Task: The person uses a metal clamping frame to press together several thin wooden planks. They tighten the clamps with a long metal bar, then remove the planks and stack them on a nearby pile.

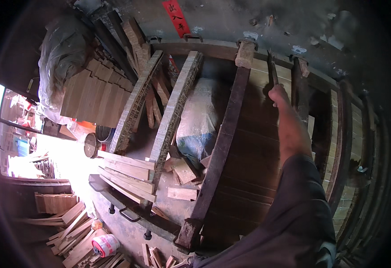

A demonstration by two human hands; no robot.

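Working at full stretch calls for a steady stance, so I would judge it best to bring the body closer before putting any force through the right hand. Reading the view as a clock face, with twelve toward the far wall, that hand lies toward two o'clock, and the thin dark bar runs from it toward twelve, its tip near the back rail. Good handling here likely means keeping wrist and bar in one line, checking where the tip bears, and moving in short, controlled pushes, since the dark beam at the hand's ten o'clock, with a wooden block at its far end, and the second beam at one o'clock leave limited room for a swing. A slip could knock the knuckles against either one. Pale boards lie at the hand's ten o'clock, between those beams; whether the tip touches anything is too dim to tell. As for the grip, the fingers are curled closed around the bar's near end, with no visible gap, though single fingers are too small to make out. The left hand is out of view, so I cannot tell its state.
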